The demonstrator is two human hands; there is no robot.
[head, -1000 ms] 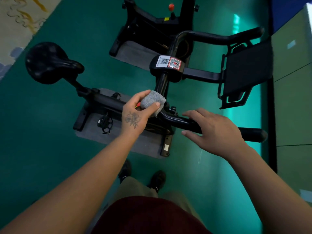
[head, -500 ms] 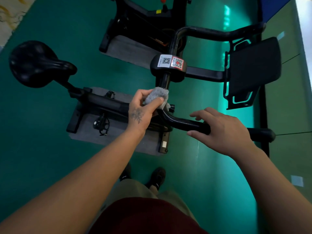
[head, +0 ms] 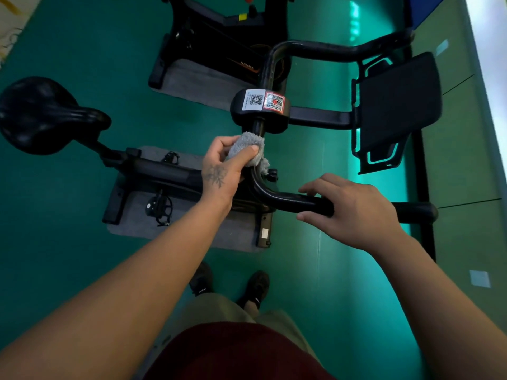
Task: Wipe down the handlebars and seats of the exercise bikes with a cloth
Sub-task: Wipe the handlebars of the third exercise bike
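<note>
I look down on a black exercise bike. My left hand (head: 223,167) grips a grey cloth (head: 247,146) wrapped round the handlebar's centre stem, just below the hub with two QR-code stickers (head: 264,101). My right hand (head: 348,212) closes over the near arm of the handlebar (head: 277,198), fingers curled over the top and thumb beneath. The far handlebar arm (head: 334,52) runs right at the top. The black seat (head: 38,113) sits at the far left on its post.
A black tablet holder (head: 397,105) sticks out right of the hub. A second bike's frame (head: 219,31) stands behind on a grey mat (head: 197,83). The near bike's base rests on another grey mat (head: 192,231). My shoes (head: 255,289) stand on green floor.
My left hand slid the cloth up the stem toward the sticker hub. My right hand came down from hovering and took hold of the near handlebar arm.
</note>
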